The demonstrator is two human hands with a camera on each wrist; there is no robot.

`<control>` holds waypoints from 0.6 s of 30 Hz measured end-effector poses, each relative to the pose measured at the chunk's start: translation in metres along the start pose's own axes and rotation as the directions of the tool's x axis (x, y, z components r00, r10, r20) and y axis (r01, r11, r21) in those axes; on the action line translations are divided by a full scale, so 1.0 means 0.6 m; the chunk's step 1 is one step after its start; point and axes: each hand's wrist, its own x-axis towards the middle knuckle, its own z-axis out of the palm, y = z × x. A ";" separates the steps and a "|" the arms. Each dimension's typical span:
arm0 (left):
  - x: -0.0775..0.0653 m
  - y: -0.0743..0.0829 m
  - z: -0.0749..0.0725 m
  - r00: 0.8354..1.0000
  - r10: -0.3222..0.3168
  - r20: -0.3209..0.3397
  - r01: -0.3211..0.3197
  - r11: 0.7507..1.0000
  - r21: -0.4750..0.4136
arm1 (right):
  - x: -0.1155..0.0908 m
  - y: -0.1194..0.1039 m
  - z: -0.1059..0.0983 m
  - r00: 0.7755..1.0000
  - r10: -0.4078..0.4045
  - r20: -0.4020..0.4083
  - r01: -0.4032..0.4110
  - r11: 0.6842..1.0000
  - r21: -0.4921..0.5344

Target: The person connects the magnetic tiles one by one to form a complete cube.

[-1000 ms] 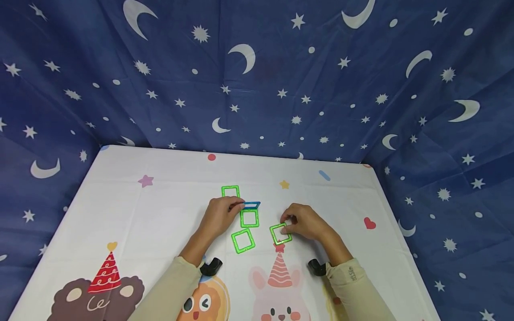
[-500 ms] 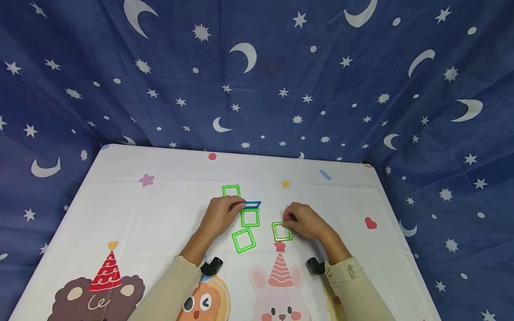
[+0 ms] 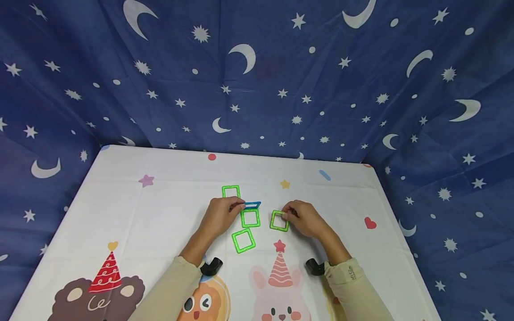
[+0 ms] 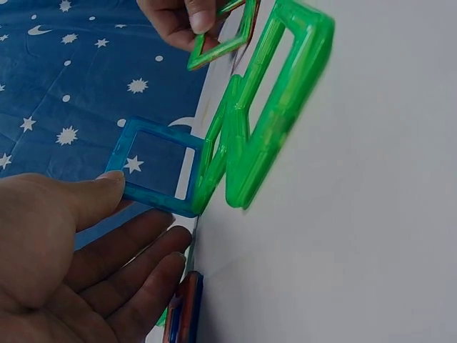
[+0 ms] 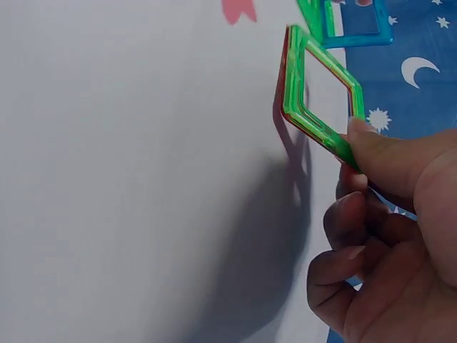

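Near the middle of the head view, the left hand is pinching a blue square, its grip clamping the left edge with the thumb in front. The blue square is standing up along the far edge of a flat green square. That hold is probably keeping it from toppling, since a narrow edge is carrying it.

Just right of centre, the right hand is clamping its grip on one corner of another green square. This piece is tilting over the white table; whether any of it is touching, I cannot tell. Pinching the corner is likely leaving its other edges free.

Below the flat square, a turned green square is lying askew and near it. Above and to the left, a further green square is lying partly behind the left hand, seemingly parked out of the way.
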 end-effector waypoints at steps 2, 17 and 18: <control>0.000 0.000 0.000 1.000 0.004 0.000 -0.004 1.000 0.001 | 0.001 -0.002 0.002 0.998 -0.028 -0.052 0.028 1.000 0.007; -0.003 0.004 -0.001 0.998 0.027 0.053 -0.025 0.999 -0.037 | 0.013 -0.040 0.012 0.973 -0.020 -0.231 0.035 0.997 0.064; -0.003 0.004 0.000 0.998 0.029 0.052 -0.027 0.999 -0.038 | 0.014 -0.041 0.013 0.972 -0.019 -0.234 0.034 0.998 0.061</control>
